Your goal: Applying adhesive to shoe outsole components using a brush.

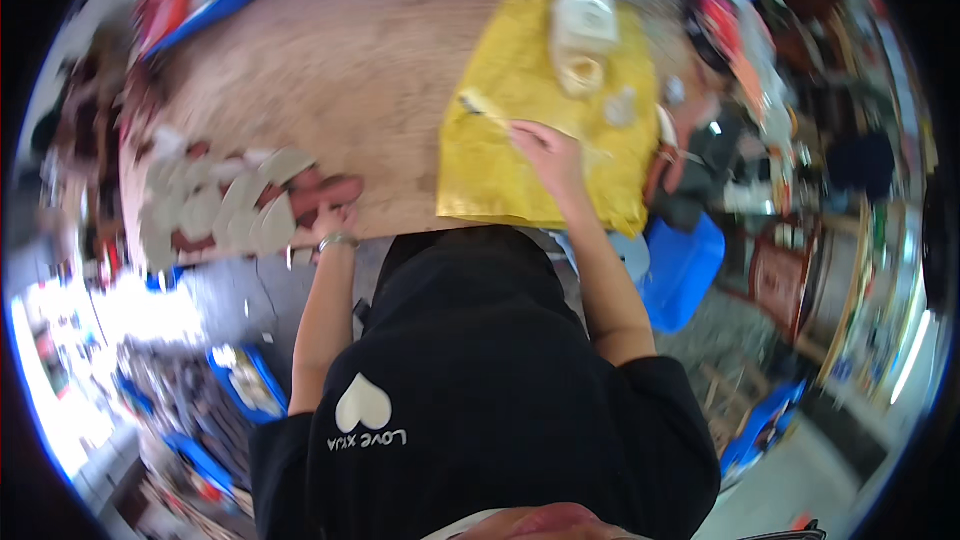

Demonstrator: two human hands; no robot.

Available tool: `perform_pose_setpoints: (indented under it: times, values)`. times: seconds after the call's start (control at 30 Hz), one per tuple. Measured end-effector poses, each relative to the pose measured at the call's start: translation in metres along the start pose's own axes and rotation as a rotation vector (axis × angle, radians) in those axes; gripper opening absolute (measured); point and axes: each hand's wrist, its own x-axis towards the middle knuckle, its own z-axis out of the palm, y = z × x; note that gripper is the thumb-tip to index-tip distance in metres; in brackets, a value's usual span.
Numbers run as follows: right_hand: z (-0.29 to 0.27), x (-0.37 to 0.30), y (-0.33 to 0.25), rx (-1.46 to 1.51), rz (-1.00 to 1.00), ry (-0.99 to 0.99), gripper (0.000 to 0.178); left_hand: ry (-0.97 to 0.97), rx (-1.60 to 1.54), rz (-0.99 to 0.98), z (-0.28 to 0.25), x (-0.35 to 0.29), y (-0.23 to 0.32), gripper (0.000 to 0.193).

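Note:
My right hand is closed around the pale handle of a small brush. Its dark tip points up and left over a yellow plastic sheet. A white plastic container with a yellowish mouth lies on that sheet, beyond my right hand. At the table's near left edge my left hand has its fingers on a reddish-brown sole-shaped piece; blur softens the grip, but the fingers look closed on it. Beside it, overlapping rows of pale grey rounded pieces lie with reddish-brown parts among them.
Blue bins with mixed items line the far edge of the wooden table. A blue tub stands below the table's right side. Dark and red items crowd the far right. Another blue bin sits at lower left.

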Motion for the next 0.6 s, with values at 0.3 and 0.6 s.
perform_pose_setpoints:
  times: [0.3, 0.6]
  values:
    - [-0.015, -0.029, 0.009, -0.004, 0.094, 0.201, 0.029, 0.077, -0.325, -0.182, 0.181, -0.109, 0.151, 0.036]
    - [-0.005, -0.056, -0.008, -0.153, 0.256, 0.239, 0.039, -0.231, 0.219, 0.141, 0.268, -0.138, 0.197, 0.064]
